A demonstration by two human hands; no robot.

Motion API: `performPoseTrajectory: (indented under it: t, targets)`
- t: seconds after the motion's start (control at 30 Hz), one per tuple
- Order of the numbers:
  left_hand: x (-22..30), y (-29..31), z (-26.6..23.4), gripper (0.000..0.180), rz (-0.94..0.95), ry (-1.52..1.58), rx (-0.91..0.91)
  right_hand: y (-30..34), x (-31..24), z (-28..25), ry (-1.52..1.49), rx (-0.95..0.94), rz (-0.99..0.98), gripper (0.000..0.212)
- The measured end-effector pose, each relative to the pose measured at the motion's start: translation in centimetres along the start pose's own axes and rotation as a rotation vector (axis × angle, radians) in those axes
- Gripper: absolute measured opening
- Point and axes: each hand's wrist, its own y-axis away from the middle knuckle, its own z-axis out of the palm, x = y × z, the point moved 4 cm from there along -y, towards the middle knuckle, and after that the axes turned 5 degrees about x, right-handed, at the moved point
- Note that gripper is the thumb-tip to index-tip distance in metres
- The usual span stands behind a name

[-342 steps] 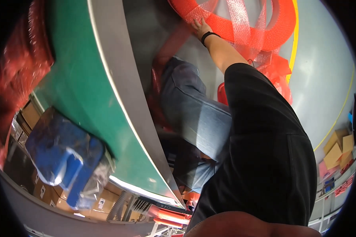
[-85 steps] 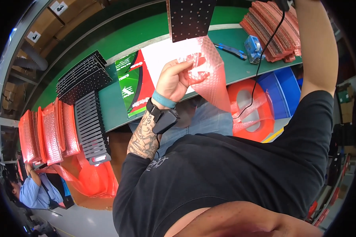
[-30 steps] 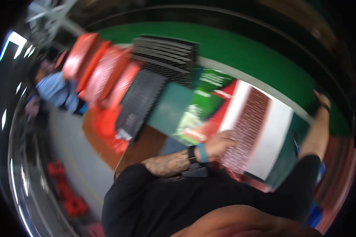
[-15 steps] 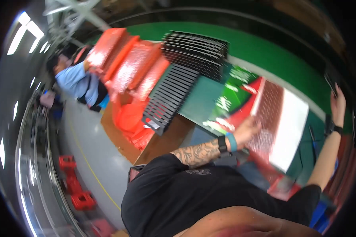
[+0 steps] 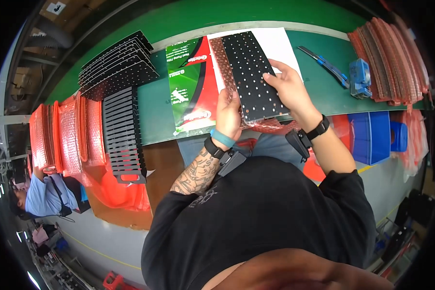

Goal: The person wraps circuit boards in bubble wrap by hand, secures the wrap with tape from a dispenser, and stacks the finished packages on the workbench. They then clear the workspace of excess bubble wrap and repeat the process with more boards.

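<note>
A black perforated panel is tilted in front of me over the bench. My right hand is closed on its right edge, thumb on the face. My left hand is closed at the panel's lower left corner, where the red bubble-wrap bag shows along the panel's left side. Its fingertips are partly hidden, and how far the panel is inside the bag I cannot tell. Beneath them lie a green and red printed sheet and a white sheet.
Rightward are a blue utility knife, a blue tape dispenser, a stack of red bubble-wrap bags and a blue bin. Black perforated panels, a slotted black panel and wrapped red packs stand left, near another person.
My right hand has come back from the far right to the middle, with the black panel now in it. My left hand stays by the bubble-wrap bag. The whole view has turned.
</note>
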Motion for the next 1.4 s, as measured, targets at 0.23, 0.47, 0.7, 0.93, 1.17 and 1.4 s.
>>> performPoseTrajectory:
  t: [0.23, 0.47, 0.7, 0.93, 1.17, 1.4]
  targets:
    - [-0.2, 0.2, 0.0, 0.031, 0.015, -0.040, -0.003, 0.0, -1.1, 2.1, -0.023, -0.041, -0.046, 0.049]
    - [0.3, 0.3, -0.2, 0.040, -0.029, 0.034, -0.099, -0.7, 2.3, 2.8, 0.056, -0.015, -0.063, 0.050]
    - [0.2, 0.1, -0.4, 0.036, -0.045, 0.087, -0.044, -1.7, 3.3, 2.1, -0.031, 0.012, -0.054, 0.050]
    - [0.5, 0.4, -0.2, 0.031, -0.081, 0.122, -0.019, -3.3, 4.5, 1.1, 0.373, 0.060, -0.176, 0.052]
    - [0.6, 0.7, -0.7, 0.035, -0.062, 0.197, -0.041, -2.4, 3.4, 2.2, 0.419, 0.103, -0.210, 0.052]
    - [0.3, 0.5, -0.6, 0.042, -0.070, 0.186, -0.057, -1.7, 3.4, 1.5, 0.541, 0.157, -0.276, 0.051]
